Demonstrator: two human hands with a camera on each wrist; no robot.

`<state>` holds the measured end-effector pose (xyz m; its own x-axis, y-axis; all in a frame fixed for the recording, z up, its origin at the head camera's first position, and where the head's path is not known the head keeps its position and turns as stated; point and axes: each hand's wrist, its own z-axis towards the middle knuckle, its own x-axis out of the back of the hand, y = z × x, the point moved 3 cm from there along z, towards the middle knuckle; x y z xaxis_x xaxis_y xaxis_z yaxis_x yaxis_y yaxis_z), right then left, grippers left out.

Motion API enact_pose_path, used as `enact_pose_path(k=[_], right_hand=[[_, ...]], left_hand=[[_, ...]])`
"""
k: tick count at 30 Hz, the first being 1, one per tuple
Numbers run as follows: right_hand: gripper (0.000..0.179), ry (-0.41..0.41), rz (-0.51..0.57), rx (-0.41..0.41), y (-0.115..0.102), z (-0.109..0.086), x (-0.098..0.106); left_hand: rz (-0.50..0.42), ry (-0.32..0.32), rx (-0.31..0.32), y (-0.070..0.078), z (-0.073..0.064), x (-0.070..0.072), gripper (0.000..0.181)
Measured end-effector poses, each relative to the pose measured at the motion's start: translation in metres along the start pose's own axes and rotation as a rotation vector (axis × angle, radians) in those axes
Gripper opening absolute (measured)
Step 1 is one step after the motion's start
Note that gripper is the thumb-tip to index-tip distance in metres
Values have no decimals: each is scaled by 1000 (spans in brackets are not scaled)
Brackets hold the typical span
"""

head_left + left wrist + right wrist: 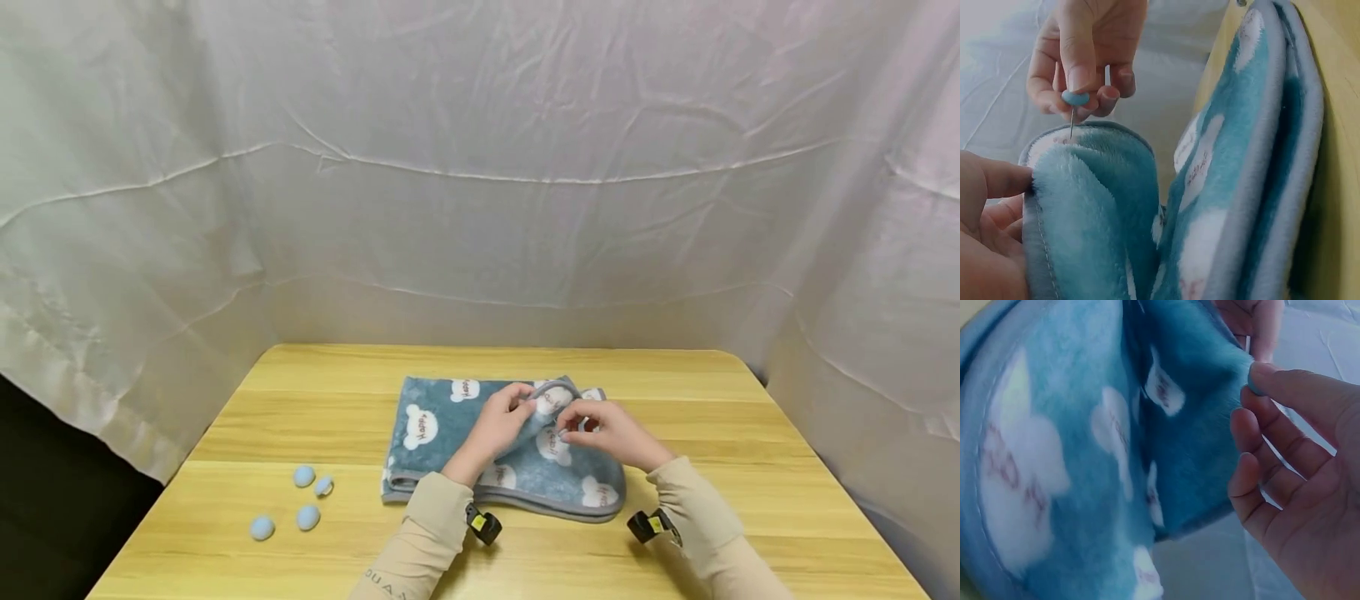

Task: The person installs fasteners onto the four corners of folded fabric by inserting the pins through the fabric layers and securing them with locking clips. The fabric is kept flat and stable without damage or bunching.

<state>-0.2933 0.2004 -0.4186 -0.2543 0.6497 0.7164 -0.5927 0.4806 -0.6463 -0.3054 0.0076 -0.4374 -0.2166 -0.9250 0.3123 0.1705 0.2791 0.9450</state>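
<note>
A folded teal fleece blanket [450,408] with white bear-head patches and grey edging lies on the table. My left hand [498,421] holds up a rounded corner of it between thumb and fingers, as the left wrist view shows up close. Opposite it, my right hand [611,429] pinches a pin by its round blue head [1075,98] between thumb and index finger. The thin metal shaft points down and its lower end meets the raised corner; whether it has pierced the fabric I cannot tell. In the right wrist view the blue head [1254,386] is mostly covered by fingertips.
Several round pale-blue pieces, like the pin head, lie on the wooden table [217,475] at left: one piece [303,476] at the back, another piece [324,486] tilted, one piece [262,527] nearest the left edge. White cloth [525,233] hangs behind and on both sides.
</note>
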Motion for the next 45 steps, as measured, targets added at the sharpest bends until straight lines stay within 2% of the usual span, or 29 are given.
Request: enact_pose_path(k=[10, 13, 17, 20, 23, 25, 27, 31, 34, 38, 41, 45], right_hand=[[9, 83, 59, 7, 4, 5, -8], [11, 123, 51, 46, 3, 6, -9], [16, 185, -30, 182, -1, 8, -14], [25, 259, -151, 285, -5, 9, -18], [42, 368, -294, 314, -6, 9, -21], [58, 433, -356, 288, -5, 10, -20], [76, 464, -373, 234, -4, 10, -19], [96, 406, -293, 114, -1, 13, -17], [89, 321, -211, 11, 2, 14, -18], [65, 263, -127, -84, 6, 13, -19], [50, 269, -121, -97, 7, 12, -19], [38, 290, -156, -62, 7, 11, -19]], left_hand=[[-1, -17, -7, 2, -2, -1, 24], [-5, -18, -9, 3, -2, -1, 24], [-11, -20, -11, 2, -2, -1, 24], [-15, -22, -13, 1, -3, -1, 24], [-16, -23, -14, 2, -3, -1, 23], [-16, -26, -12, 2, -3, -1, 23], [-12, -27, -15, 3, -3, -1, 22], [11, -35, -26, 3, -3, -1, 21], [31, -49, -38, 3, -3, -1, 22], [46, -72, -48, 2, -3, -1, 22], [49, -91, -59, 2, -3, -1, 23], [55, -117, -96, 3, -3, -1, 21]])
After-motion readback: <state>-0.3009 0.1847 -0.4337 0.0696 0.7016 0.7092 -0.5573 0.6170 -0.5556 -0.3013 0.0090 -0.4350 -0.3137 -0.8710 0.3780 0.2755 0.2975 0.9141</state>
